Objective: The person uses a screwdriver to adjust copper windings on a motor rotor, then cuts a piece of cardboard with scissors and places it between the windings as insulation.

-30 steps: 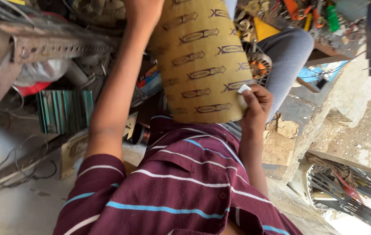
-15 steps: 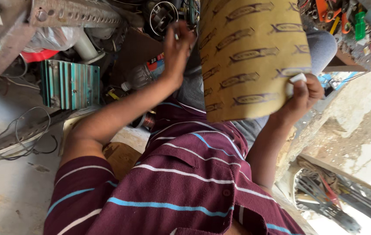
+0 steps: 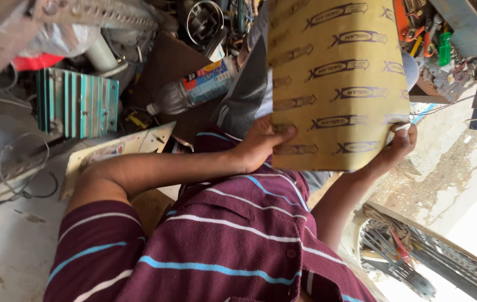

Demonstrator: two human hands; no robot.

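A person in a maroon striped shirt holds up a tan printed sheet: one hand pinches its lower-left edge, the other hand curls closed around its lower-right corner, above cluttered scrap.

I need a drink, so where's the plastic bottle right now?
In the head view, the plastic bottle lies on its side upper left of centre, right of the green finned block and above the left hand.
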